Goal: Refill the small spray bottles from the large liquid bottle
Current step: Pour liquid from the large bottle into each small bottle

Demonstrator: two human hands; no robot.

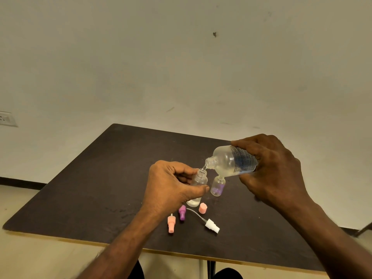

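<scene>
1. Over a dark table (84, 190), seen from the head camera: right hand (275, 170) grasping the tilted large bottle (231, 161), neck just above a small spray bottle (198, 183) gripped by the left hand (171, 186).
2. Near the front: second small bottle (218, 186), pink cap (203, 208), purple nozzle (182, 212), pink nozzle (171, 223), white sprayer (212, 225).

left hand (171, 186): fingers curled, gripping | right hand (273, 170): raised, apparently gripping
</scene>
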